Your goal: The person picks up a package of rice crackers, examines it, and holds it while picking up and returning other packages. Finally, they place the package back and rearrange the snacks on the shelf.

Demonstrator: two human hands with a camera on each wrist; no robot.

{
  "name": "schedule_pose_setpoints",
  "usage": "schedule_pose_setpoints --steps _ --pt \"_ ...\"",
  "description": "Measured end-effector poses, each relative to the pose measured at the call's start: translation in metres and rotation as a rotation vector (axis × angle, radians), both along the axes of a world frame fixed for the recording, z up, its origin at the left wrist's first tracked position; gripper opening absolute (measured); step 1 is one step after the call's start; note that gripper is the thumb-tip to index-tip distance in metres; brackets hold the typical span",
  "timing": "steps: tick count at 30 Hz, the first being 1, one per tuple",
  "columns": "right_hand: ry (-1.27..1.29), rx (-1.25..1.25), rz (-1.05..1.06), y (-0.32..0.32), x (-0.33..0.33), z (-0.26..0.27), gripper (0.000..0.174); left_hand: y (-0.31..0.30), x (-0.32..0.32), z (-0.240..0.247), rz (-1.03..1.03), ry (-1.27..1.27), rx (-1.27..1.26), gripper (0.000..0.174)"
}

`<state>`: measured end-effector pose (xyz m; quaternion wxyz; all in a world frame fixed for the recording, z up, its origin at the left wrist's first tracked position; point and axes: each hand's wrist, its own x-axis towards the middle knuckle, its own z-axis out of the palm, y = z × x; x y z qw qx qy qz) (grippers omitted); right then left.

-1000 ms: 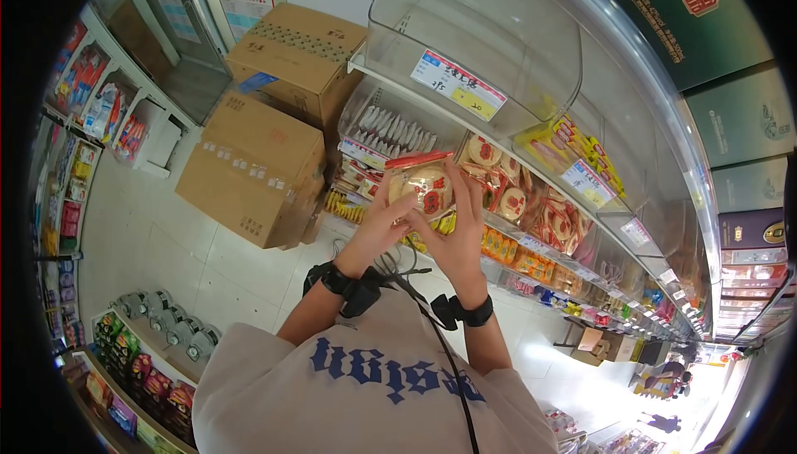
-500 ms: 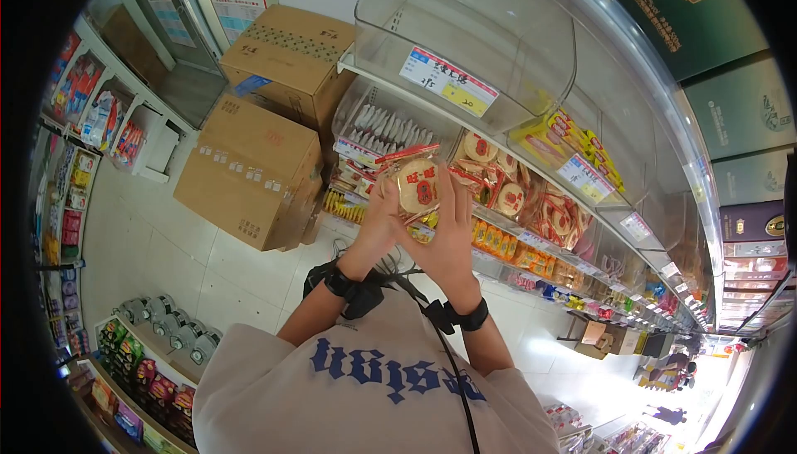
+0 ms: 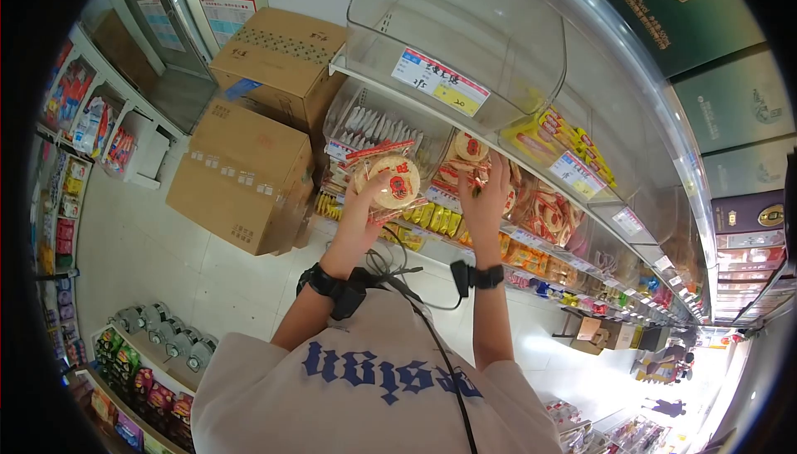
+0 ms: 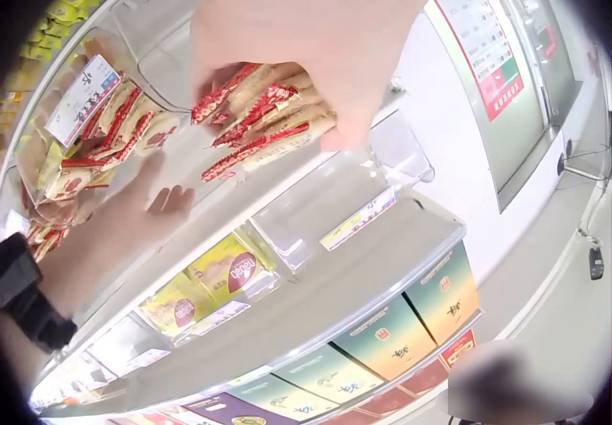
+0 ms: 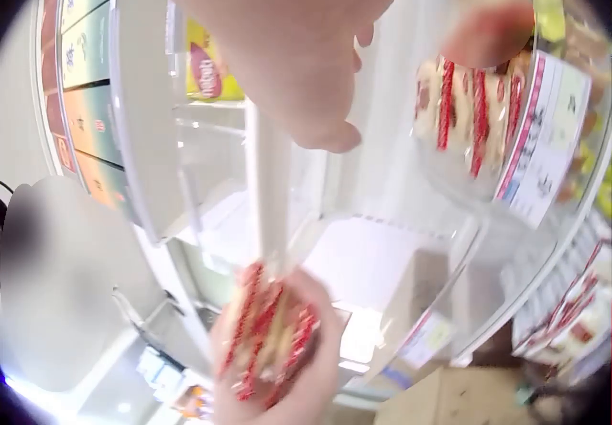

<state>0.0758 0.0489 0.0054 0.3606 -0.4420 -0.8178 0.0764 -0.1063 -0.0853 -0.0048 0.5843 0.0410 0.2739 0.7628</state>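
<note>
Left hand [image 3: 359,215] alone now grips the rice cracker packets [image 3: 388,182] in the head view, thumb and fingers curled round the stack from below, holding it up in front of the shelf just left of the cracker bin [image 3: 521,205]. Half a second ago both hands clasped the stack. The right hand [image 3: 486,198] has let go and moved right, its fingers now straight and spread at the front of that bin. Whether they touch the packs inside cannot be told. The packets sit a little higher and further left than before. Cardboard boxes [image 3: 249,173] stand stacked on the floor to the left, and a clear bin [image 3: 465,31] with a price label [image 3: 438,80] hangs on the shelf above.

From the left wrist, the left hand [image 4: 306,43] fills the top of the view, its fingers wrapped round the red-edged rice cracker packets [image 4: 260,124]. The right hand [image 4: 143,217] shows lower left, fingers apart against the clear bin wall. Yellow packs [image 4: 218,282] lie in a bin below.

From the right wrist, the right hand [image 5: 287,52] is blurred and close at the top, holding nothing. The left hand [image 5: 287,387] shows at the bottom, clamped on the rice cracker packets [image 5: 268,339], well apart from it. The cracker bin [image 5: 469,109] sits at upper right.
</note>
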Motion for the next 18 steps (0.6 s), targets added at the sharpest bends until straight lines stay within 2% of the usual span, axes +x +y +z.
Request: schedule_pose_setpoints --steps 3,5,7,10,12,15,18 --pt "-0.193 0.024 -0.004 0.028 0.011 -0.028 0.064 -0.001 0.000 -0.001 -0.030 -0.057 0.040 0.046" --pt "-0.187 0.004 0.011 0.034 0.016 -0.038 0.061 -0.007 0.006 -0.013 -0.009 0.134 0.100 0.044" --pt "-0.174 -0.022 0.018 0.040 0.017 -0.042 0.058 -0.005 -0.001 -0.013 -0.088 -0.071 0.028 0.037" --pt "-0.143 -0.063 -0.021 0.036 0.024 -0.042 0.052 -0.012 0.005 -0.017 -0.023 0.162 0.125 0.037" --pt "-0.114 -0.054 -0.056 0.032 0.027 -0.035 0.048 -0.009 0.005 -0.010 -0.029 0.072 0.063 0.039" --pt "0.154 -0.083 -0.002 0.021 0.028 -0.011 0.044 -0.003 0.004 -0.008 -0.013 0.041 -0.017 0.039" --pt "0.497 -0.442 0.194 -0.025 0.003 0.032 0.042 0.002 0.008 -0.010 0.037 0.030 -0.055 0.036"
